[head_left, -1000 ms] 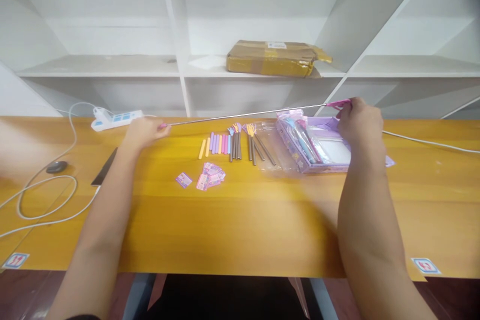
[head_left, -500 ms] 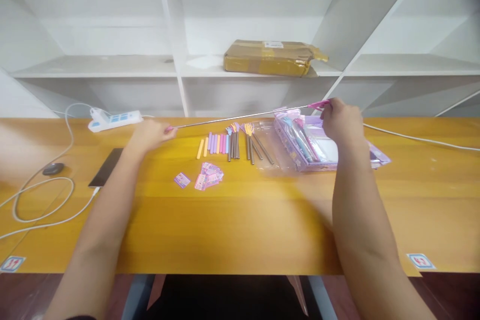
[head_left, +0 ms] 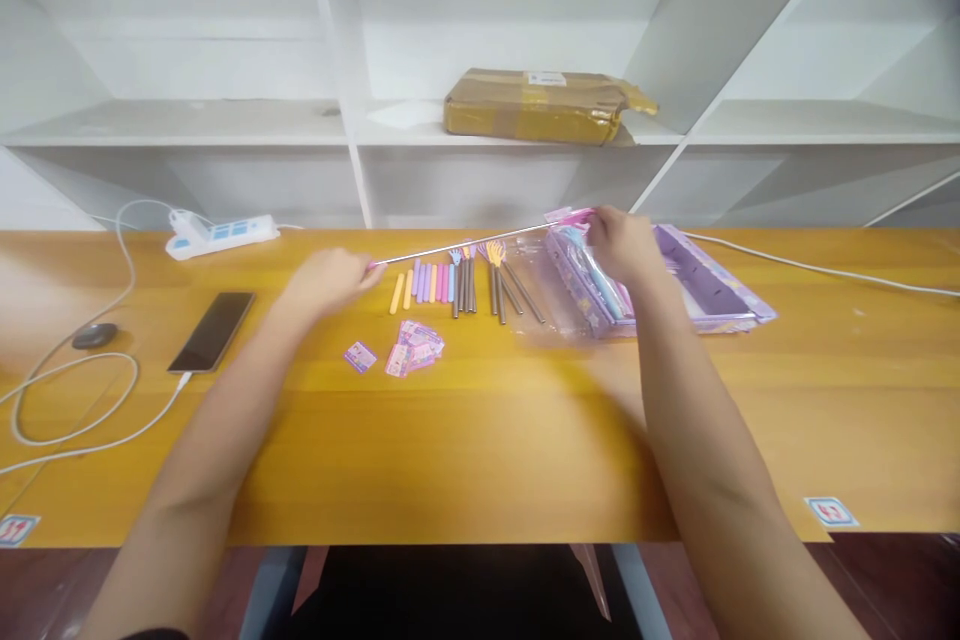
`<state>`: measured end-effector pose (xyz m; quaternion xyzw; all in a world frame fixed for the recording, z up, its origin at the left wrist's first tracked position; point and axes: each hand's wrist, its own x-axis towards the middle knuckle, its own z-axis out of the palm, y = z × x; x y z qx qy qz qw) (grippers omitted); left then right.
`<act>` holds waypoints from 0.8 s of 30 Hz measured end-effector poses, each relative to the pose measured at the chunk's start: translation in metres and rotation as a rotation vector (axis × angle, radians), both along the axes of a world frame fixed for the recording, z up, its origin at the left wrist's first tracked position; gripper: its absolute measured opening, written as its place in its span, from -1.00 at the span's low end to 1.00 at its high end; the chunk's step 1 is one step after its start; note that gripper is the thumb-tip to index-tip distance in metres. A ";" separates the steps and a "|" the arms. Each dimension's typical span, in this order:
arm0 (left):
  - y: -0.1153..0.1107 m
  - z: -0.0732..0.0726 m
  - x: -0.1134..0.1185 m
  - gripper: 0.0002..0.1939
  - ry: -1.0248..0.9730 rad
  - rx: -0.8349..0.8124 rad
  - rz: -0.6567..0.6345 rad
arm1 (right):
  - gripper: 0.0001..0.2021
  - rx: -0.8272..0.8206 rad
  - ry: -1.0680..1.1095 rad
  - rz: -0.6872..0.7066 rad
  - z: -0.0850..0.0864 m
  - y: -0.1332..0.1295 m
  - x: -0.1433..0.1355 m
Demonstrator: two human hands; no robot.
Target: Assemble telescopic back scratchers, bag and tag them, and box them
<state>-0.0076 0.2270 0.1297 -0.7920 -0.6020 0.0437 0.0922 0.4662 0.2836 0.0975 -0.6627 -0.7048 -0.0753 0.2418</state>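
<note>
A telescopic back scratcher [head_left: 465, 245] with a thin metal rod and pink ends stretches between my hands above the table. My left hand [head_left: 330, 280] is closed on its pink left end, and my right hand [head_left: 622, 242] grips the pink right end. Below the rod lie a row of coloured handle sleeves [head_left: 429, 283] in yellow, purple, pink and blue, and several small back scratchers [head_left: 495, 280] with grey rods and hand-shaped heads. Beside my right hand stands an open purple box [head_left: 720, 300] with wrapped back scratchers [head_left: 592, 270] in it, partly hidden by my arm.
Small printed cards [head_left: 412, 348] lie in front of the sleeves. Clear plastic wrap [head_left: 536, 290] rests beside the box. To the left are a phone [head_left: 212, 332] on a cable, a dark mouse [head_left: 95, 336] and a power strip [head_left: 221, 236]. A taped carton [head_left: 540, 107] sits on the shelf.
My hands have come closer together, the right one moving left and the left one slightly right. The rod between them now looks shorter.
</note>
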 end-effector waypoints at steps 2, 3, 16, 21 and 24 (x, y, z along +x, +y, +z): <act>-0.006 -0.002 0.012 -0.31 -0.030 -0.039 -0.005 | -0.69 -0.011 0.070 0.145 -0.002 -0.002 -0.023; -0.009 -0.003 0.018 -0.29 -0.036 -0.057 -0.001 | -0.69 -0.029 0.089 0.204 -0.005 -0.004 -0.037; -0.033 -0.014 0.045 -0.43 0.059 -0.140 -0.100 | -0.64 -0.267 0.066 0.650 -0.019 -0.052 -0.149; -0.027 -0.016 0.032 -0.42 -0.054 -0.182 -0.088 | -0.47 -0.518 -0.093 0.381 0.000 -0.037 -0.107; -0.025 -0.020 0.028 -0.48 -0.105 -0.184 -0.084 | -0.59 -0.608 -0.186 0.094 -0.009 -0.025 -0.084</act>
